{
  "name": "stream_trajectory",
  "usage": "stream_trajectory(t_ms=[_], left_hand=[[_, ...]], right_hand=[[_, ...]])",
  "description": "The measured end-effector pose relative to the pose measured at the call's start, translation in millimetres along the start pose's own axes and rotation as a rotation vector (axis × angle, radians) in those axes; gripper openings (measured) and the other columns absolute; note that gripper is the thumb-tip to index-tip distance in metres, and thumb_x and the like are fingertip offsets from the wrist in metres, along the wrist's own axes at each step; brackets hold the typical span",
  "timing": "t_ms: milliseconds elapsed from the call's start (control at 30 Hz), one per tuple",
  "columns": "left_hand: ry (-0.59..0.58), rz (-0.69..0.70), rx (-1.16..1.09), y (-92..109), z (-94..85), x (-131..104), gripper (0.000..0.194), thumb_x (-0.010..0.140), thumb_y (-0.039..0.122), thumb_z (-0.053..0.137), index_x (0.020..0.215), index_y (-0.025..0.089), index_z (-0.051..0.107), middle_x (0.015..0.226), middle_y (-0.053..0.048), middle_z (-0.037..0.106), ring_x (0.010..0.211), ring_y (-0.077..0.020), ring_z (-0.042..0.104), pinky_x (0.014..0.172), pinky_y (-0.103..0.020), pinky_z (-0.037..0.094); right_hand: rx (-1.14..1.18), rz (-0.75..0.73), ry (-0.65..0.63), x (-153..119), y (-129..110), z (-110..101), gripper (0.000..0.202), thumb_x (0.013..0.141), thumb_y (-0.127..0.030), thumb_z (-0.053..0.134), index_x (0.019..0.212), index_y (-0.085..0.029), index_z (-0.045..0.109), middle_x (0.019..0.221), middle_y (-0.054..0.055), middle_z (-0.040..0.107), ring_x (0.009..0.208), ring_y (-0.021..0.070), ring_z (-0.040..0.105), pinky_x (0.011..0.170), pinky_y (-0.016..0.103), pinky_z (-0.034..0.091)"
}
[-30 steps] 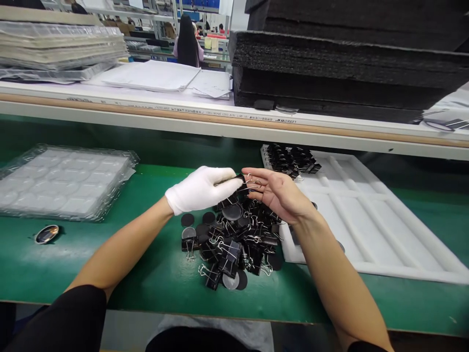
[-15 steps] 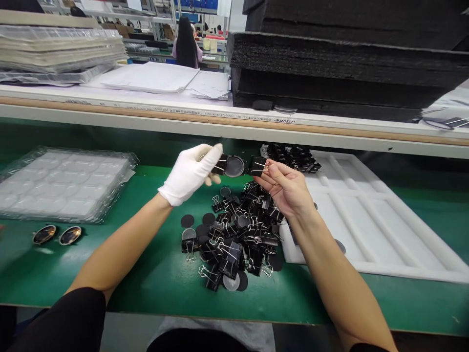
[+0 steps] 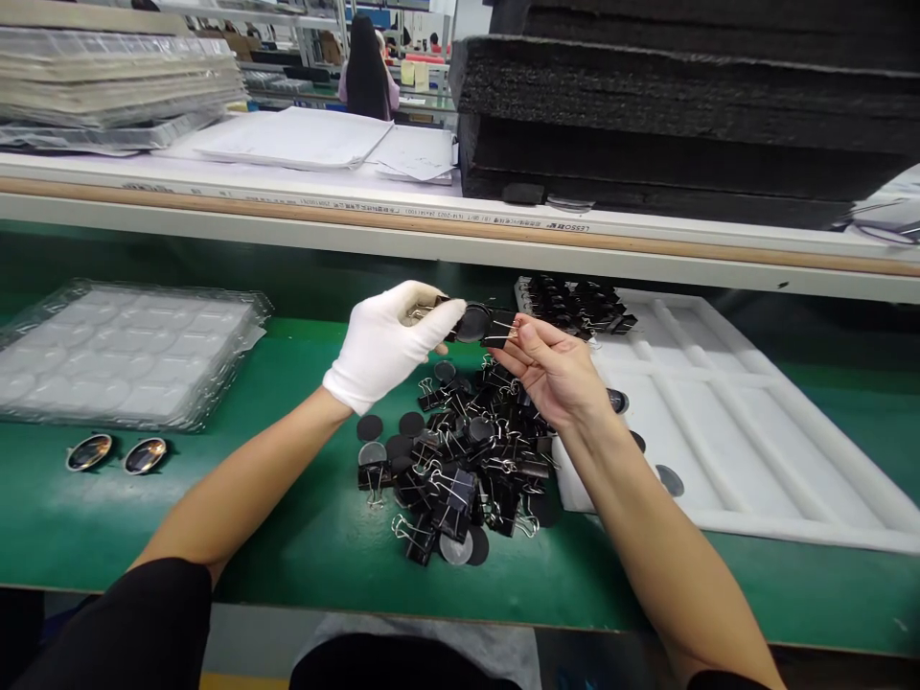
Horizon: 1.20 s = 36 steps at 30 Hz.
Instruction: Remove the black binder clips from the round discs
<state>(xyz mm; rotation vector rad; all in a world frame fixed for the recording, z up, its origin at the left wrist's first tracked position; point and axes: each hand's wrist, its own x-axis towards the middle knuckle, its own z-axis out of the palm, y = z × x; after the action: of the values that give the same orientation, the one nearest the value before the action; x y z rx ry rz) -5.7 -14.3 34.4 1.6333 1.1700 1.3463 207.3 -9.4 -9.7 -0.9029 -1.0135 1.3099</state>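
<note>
My left hand point(image 3: 388, 345), in a white glove, is closed on a black binder clip, mostly hidden behind the thumb. A round dark disc with a raised rim point(image 3: 472, 323) sits at that clip's right. My bare right hand point(image 3: 561, 374) grips a second black binder clip point(image 3: 497, 332) by its wire handles. This clip meets the disc's right edge; whether its jaws are around the rim I cannot tell. Below both hands lies a heap of black binder clips point(image 3: 452, 489) mixed with round discs. A clear disc point(image 3: 456, 546) and a black disc point(image 3: 478, 548) lie at its front.
To the right is a white foam tray point(image 3: 747, 393), with clustered binder clips point(image 3: 575, 302) at its far left corner. Clear plastic trays point(image 3: 129, 359) and two oval tinted lenses point(image 3: 146, 455) are at left. A shelf edge point(image 3: 402, 230) crosses above, bearing black foam blocks point(image 3: 647, 105).
My right hand's clip has come left against the disc, closing the gap between them. My left hand has moved slightly right with its clip and the disc. The view has shifted a little.
</note>
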Motion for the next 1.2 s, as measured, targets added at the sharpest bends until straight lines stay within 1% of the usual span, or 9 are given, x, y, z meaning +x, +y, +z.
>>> stream_trajectory(t_ms=[233, 333, 400, 500, 600, 733, 933, 1067, 1200], left_hand=[[-0.029, 0.0, -0.025, -4.3, 0.4, 0.3, 0.042, 0.086, 0.056, 0.075, 0.097, 0.016, 0.07, 0.088, -0.006, 0.077, 0.059, -0.0134, 0.074, 0.046, -0.018, 0.052], [-0.093, 0.015, -0.056, -3.2, -4.8, 2.5, 0.047, 0.095, 0.061, 0.063, 0.101, 0.015, 0.07, 0.084, -0.007, 0.076, 0.062, -0.0151, 0.075, 0.051, -0.02, 0.056], [-0.15, 0.019, -0.063, -1.5, -7.9, 2.9, 0.049, 0.099, 0.061, 0.055, 0.106, 0.014, 0.07, 0.083, -0.008, 0.076, 0.065, -0.0165, 0.077, 0.054, -0.022, 0.059], [-0.209, 0.018, -0.024, -0.3, -7.0, 0.4, 0.048, 0.098, 0.06, 0.058, 0.11, 0.015, 0.071, 0.087, -0.007, 0.077, 0.066, -0.0164, 0.077, 0.058, -0.023, 0.062], [-0.187, 0.009, 0.0, -2.1, 0.6, -4.4, 0.048, 0.096, 0.062, 0.06, 0.108, 0.016, 0.072, 0.09, -0.006, 0.077, 0.066, -0.0156, 0.076, 0.061, -0.023, 0.063], [-0.151, -0.033, -0.037, -4.9, 8.4, -7.8, 0.048, 0.096, 0.062, 0.061, 0.105, 0.017, 0.073, 0.089, -0.006, 0.078, 0.07, -0.0173, 0.077, 0.063, -0.025, 0.065], [-0.195, -0.047, -0.043, -1.8, 4.6, -9.2, 0.046, 0.094, 0.06, 0.064, 0.101, 0.016, 0.075, 0.087, -0.006, 0.077, 0.071, -0.0175, 0.077, 0.063, -0.024, 0.066], [-0.174, -0.054, -0.076, 0.9, 3.7, -11.9, 0.047, 0.093, 0.061, 0.064, 0.103, 0.016, 0.075, 0.091, -0.006, 0.077, 0.075, -0.019, 0.077, 0.066, -0.027, 0.067], [-0.268, -0.043, -0.059, -1.2, 0.2, -9.0, 0.052, 0.09, 0.066, 0.066, 0.106, 0.017, 0.074, 0.096, -0.006, 0.077, 0.077, -0.0186, 0.077, 0.067, -0.026, 0.066]], right_hand=[[-0.019, 0.006, -0.013, -3.2, -0.9, 4.1, 0.042, 0.067, -0.052, 0.094, 0.096, -0.028, 0.076, 0.1, 0.002, 0.081, 0.102, 0.0223, 0.077, 0.103, 0.046, 0.062], [0.007, 0.016, -0.036, -3.7, -7.5, 2.6, 0.037, 0.07, -0.047, 0.093, 0.095, -0.027, 0.076, 0.099, 0.002, 0.08, 0.096, 0.0188, 0.077, 0.101, 0.041, 0.062], [-0.011, 0.038, -0.095, -5.2, -12.3, 2.2, 0.037, 0.07, -0.044, 0.094, 0.097, -0.027, 0.075, 0.097, 0.001, 0.079, 0.091, 0.0179, 0.076, 0.094, 0.039, 0.064], [-0.113, 0.069, -0.189, -9.3, -13.6, 4.9, 0.048, 0.065, -0.041, 0.096, 0.105, -0.026, 0.075, 0.096, 0.002, 0.077, 0.084, 0.018, 0.073, 0.078, 0.037, 0.066], [-0.203, -0.01, -0.13, -13.2, -6.4, 10.0, 0.046, 0.061, -0.042, 0.098, 0.096, -0.021, 0.078, 0.089, 0.003, 0.076, 0.073, 0.0159, 0.069, 0.069, 0.033, 0.063], [-0.183, -0.036, -0.041, -14.8, 1.4, 14.0, 0.042, 0.061, -0.045, 0.097, 0.089, -0.02, 0.079, 0.087, 0.003, 0.077, 0.072, 0.0157, 0.068, 0.071, 0.033, 0.061], [-0.112, 0.022, -0.056, -16.8, -2.3, 17.5, 0.044, 0.052, -0.04, 0.101, 0.085, -0.02, 0.08, 0.083, 0.002, 0.077, 0.072, 0.0151, 0.069, 0.072, 0.031, 0.061], [-0.09, 0.005, -0.039, -19.4, -4.6, 19.7, 0.044, 0.054, -0.043, 0.101, 0.085, -0.021, 0.079, 0.086, 0.002, 0.077, 0.074, 0.0154, 0.07, 0.075, 0.033, 0.062], [-0.181, -0.009, -0.095, -19.0, -6.7, 14.8, 0.041, 0.057, -0.04, 0.099, 0.088, -0.022, 0.08, 0.086, 0.002, 0.077, 0.075, 0.0172, 0.07, 0.074, 0.035, 0.063]])
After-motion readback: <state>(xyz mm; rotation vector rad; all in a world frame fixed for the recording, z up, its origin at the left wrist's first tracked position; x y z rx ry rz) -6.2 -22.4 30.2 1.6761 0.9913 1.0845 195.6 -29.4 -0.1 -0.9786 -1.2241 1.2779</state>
